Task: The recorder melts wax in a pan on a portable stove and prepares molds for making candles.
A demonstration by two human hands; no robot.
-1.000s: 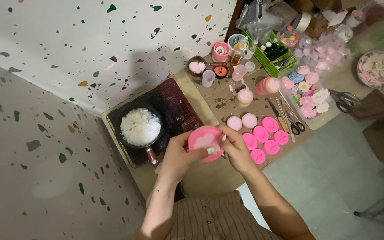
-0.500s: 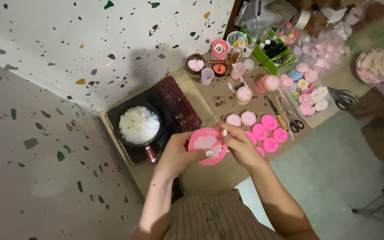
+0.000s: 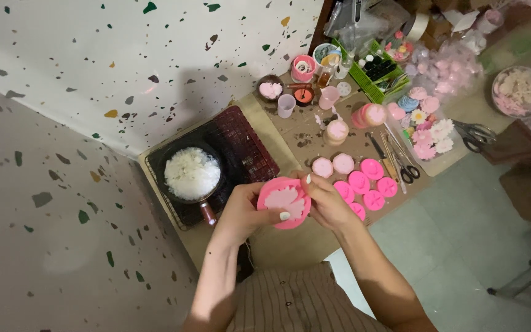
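Pink silicone, round and shallow, the mould (image 3: 284, 202) sits between both hands above the near edge of the work table (image 3: 302, 138), its open face tipped up toward the camera with a pale pink cast piece filling the cavity. The left hand (image 3: 244, 212) grasps it from the left side, thumb laid over the lower rim and fingers curled behind (the fingers themselves are hidden by the mould). The right hand (image 3: 327, 200) closes on the opposite rim from the right, fingertips bent onto the upper right edge, so the mould lies directly between the two palms and touches both. Being round, it has no long axis to speak of; what matters is that its face points up and slightly toward the person, and that neither hand is nearer, since each already holds one side of the rim. Just beyond the right hand's knuckles lie more pink moulds (image 3: 364, 182) in a loose cluster on the brown table top, two of them filled with pale pink. Beyond the left hand, well apart from it, a dark pan of white flakes (image 3: 192, 173) rests on a dark rack (image 3: 241, 144). Farther out past the right hand are scissors (image 3: 408, 174), small cups (image 3: 287, 106) and finished flower shapes (image 3: 428, 138).
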